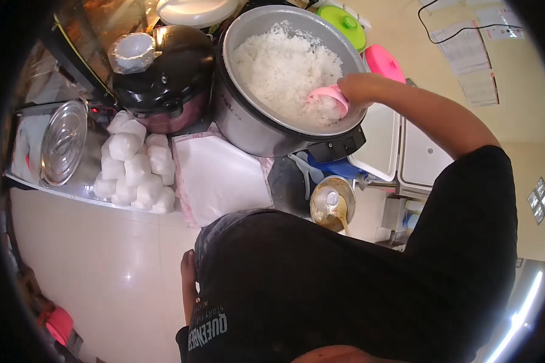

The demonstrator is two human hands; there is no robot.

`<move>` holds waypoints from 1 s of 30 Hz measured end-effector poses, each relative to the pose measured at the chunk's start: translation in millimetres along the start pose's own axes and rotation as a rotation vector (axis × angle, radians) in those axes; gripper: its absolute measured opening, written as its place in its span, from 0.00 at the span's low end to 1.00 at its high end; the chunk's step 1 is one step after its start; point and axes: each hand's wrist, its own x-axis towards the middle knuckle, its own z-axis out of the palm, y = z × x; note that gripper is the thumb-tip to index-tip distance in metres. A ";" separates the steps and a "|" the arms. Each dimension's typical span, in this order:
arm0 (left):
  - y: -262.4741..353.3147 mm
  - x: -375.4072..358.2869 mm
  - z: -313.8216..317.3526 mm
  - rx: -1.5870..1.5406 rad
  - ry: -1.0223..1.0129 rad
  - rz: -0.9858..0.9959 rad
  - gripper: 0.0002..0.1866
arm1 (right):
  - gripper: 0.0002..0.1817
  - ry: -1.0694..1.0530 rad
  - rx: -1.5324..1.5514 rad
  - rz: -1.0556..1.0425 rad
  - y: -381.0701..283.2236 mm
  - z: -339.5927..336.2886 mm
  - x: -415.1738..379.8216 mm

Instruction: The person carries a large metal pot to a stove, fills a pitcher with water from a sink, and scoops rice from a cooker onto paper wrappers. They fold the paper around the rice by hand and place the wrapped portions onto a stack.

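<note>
My right hand is closed on a small pink bowl, which is tipped into the cooked white rice and has rice in its mouth. The rice fills much of a large silver rice cooker pot. My left hand hangs low beside my body, away from the counter; its fingers are mostly hidden. Between the cooker and my body lies a stack of white paper sheets in a plastic wrapper. Left of the sheets, several round white wrapped bundles are piled up.
A black-lidded cooker stands left of the pot, with a plastic-wrapped bowl on top. A metal lid is at far left. Near my body sits a metal bowl with a spoon. Green and pink lids lie behind.
</note>
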 end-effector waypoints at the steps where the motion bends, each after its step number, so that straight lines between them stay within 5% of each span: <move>1: 13.0 0.6 -0.4 0.040 -0.005 0.031 0.26 | 0.22 -0.015 0.018 -0.025 1.0 0.2 2.3; 12: 27.2 16.1 -38.6 0.145 0.065 0.024 0.26 | 0.17 0.046 0.102 -0.399 -30.5 -18.9 24.3; 15: 27.4 8.3 -37.6 0.232 0.043 0.021 0.26 | 0.16 -0.183 0.669 -0.329 -21.0 -26.9 29.4; 18: 21.7 9.4 -34.4 0.272 0.002 0.034 0.27 | 0.16 -0.077 0.813 -0.428 -11.2 -38.0 35.4; 21: 14.0 12.3 -33.2 0.252 -0.013 0.015 0.27 | 0.18 0.783 0.521 -0.038 -13.6 -27.9 52.0; 30: 23.1 -0.7 -40.6 0.229 0.010 -0.001 0.26 | 0.17 0.641 0.331 0.069 20.7 -17.1 48.4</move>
